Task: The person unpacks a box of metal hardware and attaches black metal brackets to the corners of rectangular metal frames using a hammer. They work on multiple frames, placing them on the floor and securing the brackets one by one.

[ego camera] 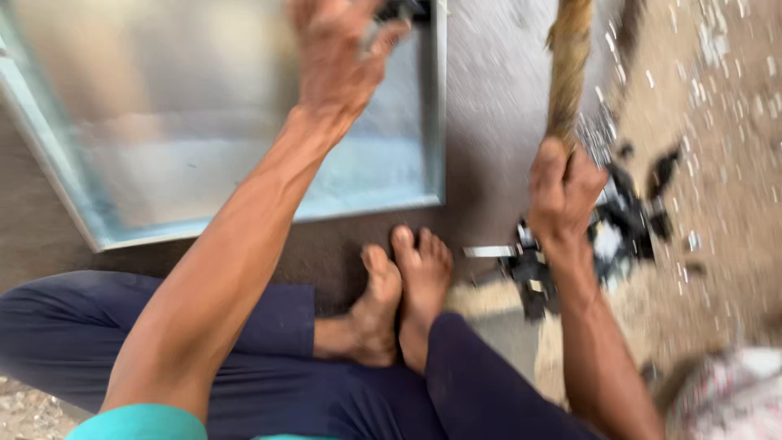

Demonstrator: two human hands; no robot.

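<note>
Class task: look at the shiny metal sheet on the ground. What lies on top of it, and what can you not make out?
On the metal sheet rests only the left hand, gripping a small dark object at its far edge. The blur hides what that object is.

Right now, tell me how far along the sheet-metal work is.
Done: the shiny folded sheet-metal tray already has raised edges. In hand: the left hand pinches something small and dark at its far rim; the right hand grips a brown wooden handle. What is left cannot be told through the blur.
</note>
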